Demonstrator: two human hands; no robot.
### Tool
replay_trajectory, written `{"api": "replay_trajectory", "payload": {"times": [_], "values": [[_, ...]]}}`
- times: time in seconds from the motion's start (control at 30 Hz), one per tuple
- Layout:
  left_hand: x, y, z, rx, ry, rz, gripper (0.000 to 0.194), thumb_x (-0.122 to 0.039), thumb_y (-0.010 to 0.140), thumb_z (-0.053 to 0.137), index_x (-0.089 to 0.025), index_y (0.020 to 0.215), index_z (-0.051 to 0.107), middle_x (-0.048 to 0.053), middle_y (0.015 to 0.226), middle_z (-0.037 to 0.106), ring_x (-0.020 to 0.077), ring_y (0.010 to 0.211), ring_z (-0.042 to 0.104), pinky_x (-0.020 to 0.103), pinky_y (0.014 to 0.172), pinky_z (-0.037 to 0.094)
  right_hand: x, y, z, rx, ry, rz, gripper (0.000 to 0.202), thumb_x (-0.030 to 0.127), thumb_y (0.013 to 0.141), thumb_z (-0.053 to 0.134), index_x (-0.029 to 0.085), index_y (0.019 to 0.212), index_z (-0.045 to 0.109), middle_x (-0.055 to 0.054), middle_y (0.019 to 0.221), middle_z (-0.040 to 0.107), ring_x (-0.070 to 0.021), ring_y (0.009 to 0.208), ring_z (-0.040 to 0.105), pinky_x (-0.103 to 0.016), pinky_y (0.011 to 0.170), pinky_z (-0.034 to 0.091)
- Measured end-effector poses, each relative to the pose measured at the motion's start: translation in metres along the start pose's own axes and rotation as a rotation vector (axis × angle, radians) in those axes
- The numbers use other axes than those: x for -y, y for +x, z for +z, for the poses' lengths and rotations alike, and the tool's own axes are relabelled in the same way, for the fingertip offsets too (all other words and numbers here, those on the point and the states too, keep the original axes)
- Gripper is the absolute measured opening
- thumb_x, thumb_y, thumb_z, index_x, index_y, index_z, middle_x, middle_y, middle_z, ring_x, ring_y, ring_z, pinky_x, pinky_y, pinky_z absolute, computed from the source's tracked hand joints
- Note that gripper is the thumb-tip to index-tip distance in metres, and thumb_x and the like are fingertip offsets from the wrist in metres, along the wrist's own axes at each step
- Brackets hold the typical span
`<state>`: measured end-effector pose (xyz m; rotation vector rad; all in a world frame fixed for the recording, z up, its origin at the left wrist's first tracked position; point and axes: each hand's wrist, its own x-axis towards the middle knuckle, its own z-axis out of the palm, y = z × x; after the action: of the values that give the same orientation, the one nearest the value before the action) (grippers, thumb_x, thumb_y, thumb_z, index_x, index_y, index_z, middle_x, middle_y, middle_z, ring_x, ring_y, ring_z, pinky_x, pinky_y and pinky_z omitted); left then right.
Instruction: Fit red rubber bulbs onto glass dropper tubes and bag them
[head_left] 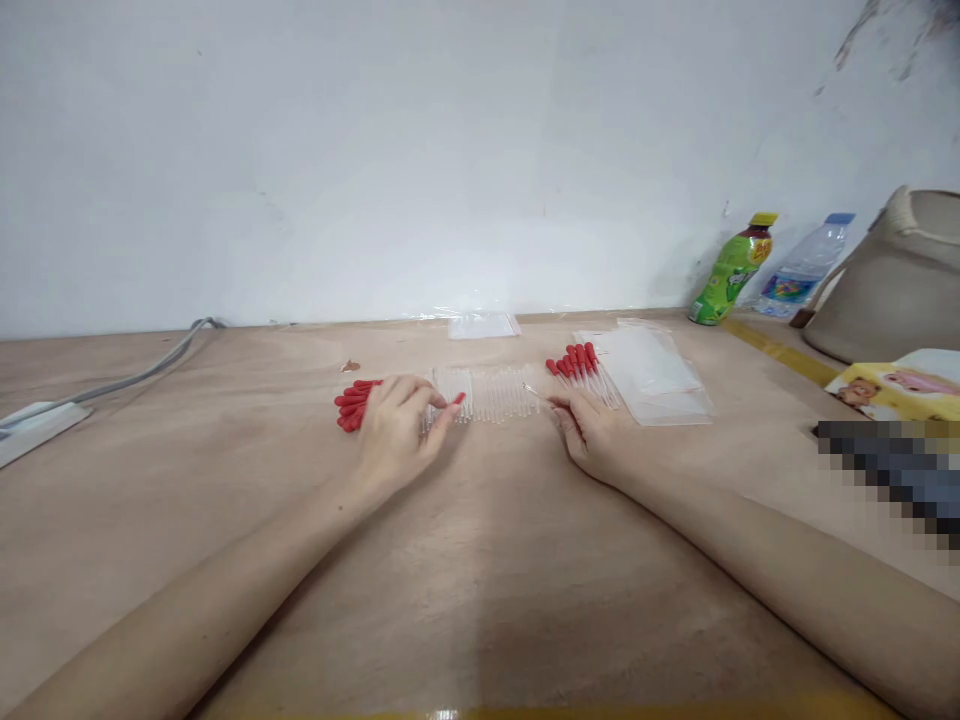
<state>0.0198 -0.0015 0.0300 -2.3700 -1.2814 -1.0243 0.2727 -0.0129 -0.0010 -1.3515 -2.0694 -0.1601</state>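
My left hand pinches a small red rubber bulb between thumb and fingertips. A pile of similar red bulbs lies just left of that hand, partly hidden by it. Between my hands, thin clear dropper tubes lie side by side in a row. My right hand is closed around one clear dropper tube, its tip pointing left over the end of the row. Behind the right fingers rest several droppers with red bulbs on their ends.
Clear plastic bags lie right of the droppers, and another bag is by the wall. A green bottle, a water bottle and a grey-beige bag stand back right. A grey cable runs along the left.
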Motion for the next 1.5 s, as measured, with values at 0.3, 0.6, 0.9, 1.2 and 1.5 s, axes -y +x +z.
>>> {"api": "replay_trajectory", "payload": {"times": [0.3, 0.6, 0.9, 1.2, 1.5], "values": [[-0.021, -0.021, 0.017, 0.256, -0.318, -0.004, 0.012, -0.023, 0.078, 0.053, -0.016, 0.086, 0.057, 0.004, 0.081, 0.057, 0.0176, 0.078, 0.052, 0.033, 0.071, 0.043, 0.002, -0.004, 0.001, 0.066, -0.028, -0.072, 0.028, 0.023, 0.088, 0.033, 0.014, 0.103, 0.055, -0.01, 0.095, 0.063, -0.0201, 0.086, 0.057, -0.032, 0.075, 0.041], [-0.018, -0.016, 0.032, 0.206, -0.381, 0.049, 0.015, -0.027, 0.082, 0.053, -0.02, 0.084, 0.066, 0.006, 0.092, 0.059, 0.018, 0.09, 0.053, 0.034, 0.08, 0.044, 0.005, -0.007, 0.011, 0.053, 0.026, -0.234, 0.027, 0.028, 0.09, 0.036, 0.017, 0.094, 0.06, -0.006, 0.083, 0.065, -0.0157, 0.075, 0.057, -0.03, 0.071, 0.038], [-0.015, -0.016, 0.028, 0.27, -0.586, -0.116, 0.017, -0.029, 0.084, 0.049, -0.017, 0.091, 0.059, 0.002, 0.077, 0.064, 0.0124, 0.067, 0.057, 0.024, 0.062, 0.045, 0.019, -0.013, 0.009, 0.065, 0.108, -0.243, 0.024, 0.025, 0.09, 0.037, 0.016, 0.091, 0.058, -0.005, 0.081, 0.065, -0.0143, 0.073, 0.057, -0.029, 0.07, 0.037], [-0.019, -0.017, 0.027, 0.398, -0.737, -0.125, 0.019, -0.029, 0.085, 0.047, -0.016, 0.089, 0.06, -0.001, 0.063, 0.057, 0.0089, 0.054, 0.054, 0.02, 0.053, 0.045, 0.016, -0.009, 0.01, 0.145, 0.184, -0.272, 0.023, 0.023, 0.089, 0.037, 0.019, 0.091, 0.061, -0.003, 0.084, 0.066, -0.0125, 0.073, 0.058, -0.028, 0.07, 0.034], [-0.019, -0.017, 0.026, 0.438, -0.696, -0.136, 0.019, -0.029, 0.084, 0.048, -0.016, 0.084, 0.063, -0.001, 0.06, 0.058, 0.009, 0.054, 0.054, 0.02, 0.053, 0.043, 0.023, -0.01, 0.008, 0.157, -0.015, -0.261, 0.024, 0.021, 0.087, 0.04, 0.02, 0.089, 0.064, -0.003, 0.077, 0.065, -0.013, 0.07, 0.056, -0.029, 0.068, 0.028]]}}
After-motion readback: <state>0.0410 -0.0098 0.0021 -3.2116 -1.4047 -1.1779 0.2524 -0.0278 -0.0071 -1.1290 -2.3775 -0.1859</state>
